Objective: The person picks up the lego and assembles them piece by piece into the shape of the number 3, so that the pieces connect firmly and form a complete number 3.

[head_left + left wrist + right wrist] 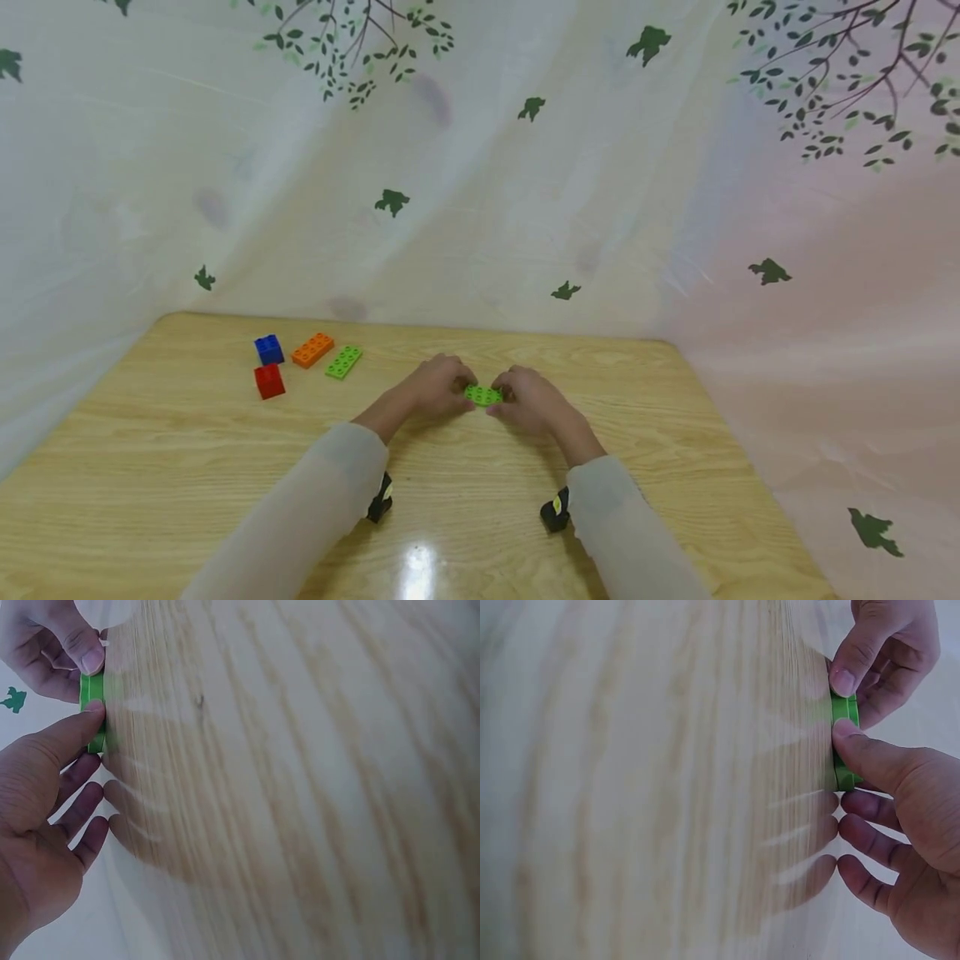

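Note:
A lime-green studded building block (483, 395) lies flat at the tabletop, between both hands. My left hand (441, 387) pinches its left end, and my right hand (527, 400) pinches the right end. In the left wrist view, the left thumb presses the near side of the green block (92, 690), while the other fingers of the left hand (45, 780) fan out by the table. The right wrist view has the right hand (922, 802) with its thumb on the same green block (845, 712). Fingers partly hide both ends.
Left of the hands on the wooden table (187, 467) lie a blue block (268, 349), a red block (269, 381), an orange block (312, 350) and a flat lime-green block (343, 362). A leaf-patterned white sheet (480, 250) rises behind the table's far edge.

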`<state>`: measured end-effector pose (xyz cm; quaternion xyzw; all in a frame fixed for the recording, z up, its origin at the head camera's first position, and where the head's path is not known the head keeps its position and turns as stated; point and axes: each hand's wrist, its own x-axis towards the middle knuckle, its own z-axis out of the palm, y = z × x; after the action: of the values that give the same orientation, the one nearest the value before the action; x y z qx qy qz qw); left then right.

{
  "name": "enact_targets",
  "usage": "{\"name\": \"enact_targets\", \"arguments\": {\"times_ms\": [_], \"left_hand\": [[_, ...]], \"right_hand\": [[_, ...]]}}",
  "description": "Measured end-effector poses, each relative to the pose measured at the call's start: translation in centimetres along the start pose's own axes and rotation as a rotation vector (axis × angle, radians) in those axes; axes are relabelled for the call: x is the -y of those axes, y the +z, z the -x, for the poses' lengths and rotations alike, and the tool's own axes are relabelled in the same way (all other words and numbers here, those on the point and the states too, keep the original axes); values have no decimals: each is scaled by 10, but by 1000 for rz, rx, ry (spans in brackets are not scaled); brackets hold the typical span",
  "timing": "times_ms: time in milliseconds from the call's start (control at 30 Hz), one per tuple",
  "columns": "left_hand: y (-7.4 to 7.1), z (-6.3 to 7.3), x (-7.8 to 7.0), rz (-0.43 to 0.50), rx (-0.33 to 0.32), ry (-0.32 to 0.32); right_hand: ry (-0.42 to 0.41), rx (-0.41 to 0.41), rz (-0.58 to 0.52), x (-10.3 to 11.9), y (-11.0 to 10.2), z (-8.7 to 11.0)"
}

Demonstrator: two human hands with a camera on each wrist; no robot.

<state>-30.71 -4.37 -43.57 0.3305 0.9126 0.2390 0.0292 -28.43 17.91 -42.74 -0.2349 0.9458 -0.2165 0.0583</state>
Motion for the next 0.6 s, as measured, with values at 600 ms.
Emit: {"name": "enact_targets", "arguments": {"times_ms": [600], "left_hand": [[-6,15,1,105,44,-93]], "right_hand": [[-8,28,-61,11,4,2]]}}
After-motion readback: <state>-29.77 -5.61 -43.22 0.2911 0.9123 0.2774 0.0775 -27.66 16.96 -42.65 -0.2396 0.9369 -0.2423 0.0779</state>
